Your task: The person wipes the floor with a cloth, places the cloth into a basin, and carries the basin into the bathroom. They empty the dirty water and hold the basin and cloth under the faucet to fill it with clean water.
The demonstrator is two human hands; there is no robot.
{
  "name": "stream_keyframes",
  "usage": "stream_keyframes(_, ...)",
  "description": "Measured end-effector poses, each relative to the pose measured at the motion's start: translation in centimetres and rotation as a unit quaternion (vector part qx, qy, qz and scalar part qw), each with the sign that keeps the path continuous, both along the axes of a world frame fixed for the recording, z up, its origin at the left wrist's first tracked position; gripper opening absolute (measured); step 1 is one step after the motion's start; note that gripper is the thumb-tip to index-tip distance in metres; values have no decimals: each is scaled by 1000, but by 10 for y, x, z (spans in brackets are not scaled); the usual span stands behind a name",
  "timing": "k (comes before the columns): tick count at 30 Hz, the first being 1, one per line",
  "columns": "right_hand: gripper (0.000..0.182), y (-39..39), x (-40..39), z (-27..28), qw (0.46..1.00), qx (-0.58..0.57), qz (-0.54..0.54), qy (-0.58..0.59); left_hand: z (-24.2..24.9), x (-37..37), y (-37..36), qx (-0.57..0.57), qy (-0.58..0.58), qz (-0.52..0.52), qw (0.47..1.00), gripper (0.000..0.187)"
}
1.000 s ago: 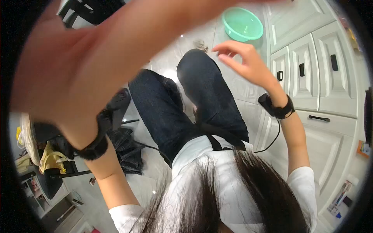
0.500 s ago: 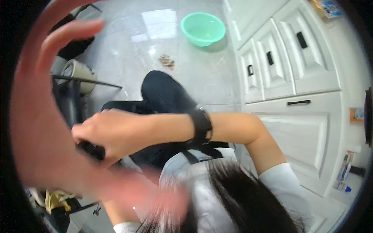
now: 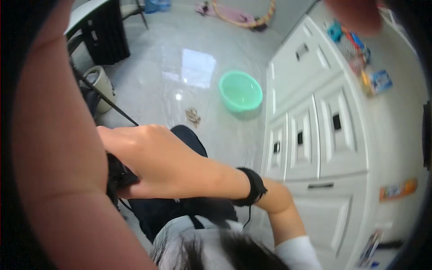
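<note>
My left hand [image 3: 67, 148] is very close to the lens and fills the left side, blurred. A fingertip near the top right seems to belong to it, so its fingers look spread around the camera, with nothing seen in them. My right hand [image 3: 153, 157], with a black band [image 3: 253, 186] on its wrist, reaches across to the left. Its fingers are curled around a small black object [image 3: 121, 171], partly covered by the hand; its kind does not show. A thin black cord is below it.
A mint-green basin [image 3: 240, 92] stands on the grey tiled floor, with a crumpled beige cloth-like thing [image 3: 192, 116] nearby. White cabinets [image 3: 297, 144] line the right side, with small packages [image 3: 398, 190] on top. A white bin [image 3: 102, 87] and a dark-draped chair [image 3: 105, 36] are at left.
The view has tilted up, so the basin and cabinets sit lower and more floor shows. My left hand has shifted across the lens. My right hand still grips the black object.
</note>
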State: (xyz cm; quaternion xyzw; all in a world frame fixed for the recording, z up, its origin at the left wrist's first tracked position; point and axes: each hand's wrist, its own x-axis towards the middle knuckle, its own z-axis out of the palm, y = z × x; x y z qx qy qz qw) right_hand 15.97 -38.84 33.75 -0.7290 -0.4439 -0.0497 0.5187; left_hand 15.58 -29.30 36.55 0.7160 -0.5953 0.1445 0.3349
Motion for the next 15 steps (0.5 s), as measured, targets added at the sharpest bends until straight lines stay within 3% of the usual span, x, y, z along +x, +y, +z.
stream_keyframes(5,51,-2,-11,10,998,-45,24,-38,-6,-10,-8,-13,22,7,1000,33)
stream_keyframes(15,55,-7,-26,15,996,-33,-39,-77,-4,-17,-6,-3,62,3,998,26)
